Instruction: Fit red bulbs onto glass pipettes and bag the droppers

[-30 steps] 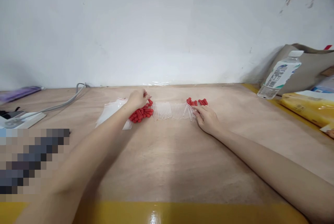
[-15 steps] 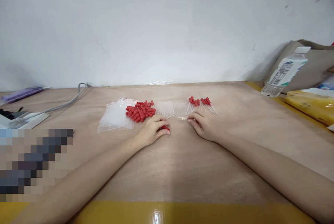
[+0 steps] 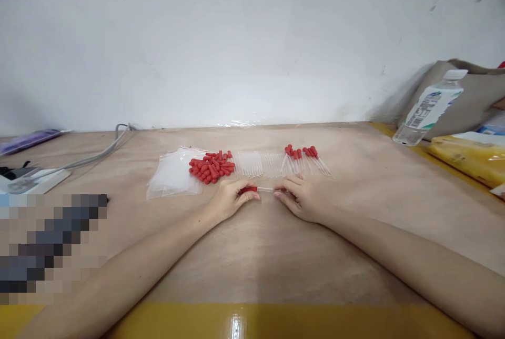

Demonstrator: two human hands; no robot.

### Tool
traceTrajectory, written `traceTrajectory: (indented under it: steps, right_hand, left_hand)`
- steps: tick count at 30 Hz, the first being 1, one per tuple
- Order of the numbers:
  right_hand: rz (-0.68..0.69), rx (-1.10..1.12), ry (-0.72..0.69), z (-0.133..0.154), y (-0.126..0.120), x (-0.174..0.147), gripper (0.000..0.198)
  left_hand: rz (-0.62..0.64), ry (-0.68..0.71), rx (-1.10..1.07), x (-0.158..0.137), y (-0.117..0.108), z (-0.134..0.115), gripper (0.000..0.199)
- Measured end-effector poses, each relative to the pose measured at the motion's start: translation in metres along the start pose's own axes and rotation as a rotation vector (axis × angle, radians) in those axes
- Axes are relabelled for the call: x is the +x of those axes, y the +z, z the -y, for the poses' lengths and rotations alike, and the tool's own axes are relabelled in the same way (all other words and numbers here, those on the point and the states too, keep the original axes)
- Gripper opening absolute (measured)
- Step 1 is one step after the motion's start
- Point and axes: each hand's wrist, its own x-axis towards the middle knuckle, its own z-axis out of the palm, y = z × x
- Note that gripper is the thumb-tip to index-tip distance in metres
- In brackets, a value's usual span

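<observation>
Between thumb and fingers, my left hand (image 3: 232,197) grips a red rubber dropper bulb (image 3: 249,189). My right hand (image 3: 302,197) is closed on a thin clear dropper tube (image 3: 265,189), whose end meets the bulb's open end; how far it sits inside I cannot tell. Just behind my left hand lies a pile of red bulbs (image 3: 211,168). Loose clear tubes (image 3: 252,164) lie in a row beyond the hands. Behind my right hand are several tubes with red bulbs fitted (image 3: 302,152).
Clear zip bags (image 3: 171,173) lie left of the bulb pile. A grey cable (image 3: 98,156) and a purple packet (image 3: 31,141) are at far left. On the right stand a water bottle (image 3: 430,110) and a grey bag (image 3: 469,97), by a yellow packet (image 3: 469,157).
My right hand has brought a clear tube from the row toward me and left, up to the red bulb. My left hand stays nearly in place, holding the bulb.
</observation>
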Motion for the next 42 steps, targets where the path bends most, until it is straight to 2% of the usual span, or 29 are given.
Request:
traceTrajectory:
  steps: [5,8,14,20,27,34,38,42]
  right_hand:
    - [0.007,0.017,0.008,-0.001,-0.001,0.000,0.017]
    - [0.045,0.052,-0.004,-0.003,-0.003,0.001,0.018]
    - [0.130,0.103,0.018,-0.010,-0.006,0.002,0.019]
    - [0.110,-0.061,-0.034,-0.012,-0.006,0.002,0.021]
    - [0.028,-0.327,-0.140,0.000,-0.005,0.002,0.024]
    - [0.055,-0.084,-0.023,-0.005,-0.005,0.003,0.024]
    - [0.053,0.002,0.062,-0.003,-0.010,0.003,0.016]
    - [0.055,0.022,0.086,0.001,-0.012,0.003,0.013]
  left_hand:
    - [-0.021,0.005,-0.021,-0.001,0.002,-0.003,0.019]
    - [-0.029,0.055,-0.030,-0.001,0.001,-0.004,0.016]
    - [0.066,0.160,-0.086,-0.002,0.002,-0.004,0.014]
    - [0.095,0.147,-0.062,-0.002,0.004,-0.005,0.015]
    - [0.045,0.107,0.027,-0.004,0.006,-0.003,0.020]
    - [0.003,0.009,-0.095,0.000,0.001,-0.005,0.020]
    - [0.078,-0.135,-0.162,0.001,-0.004,-0.009,0.022]
    - [0.122,-0.184,-0.262,0.001,-0.003,-0.008,0.021]
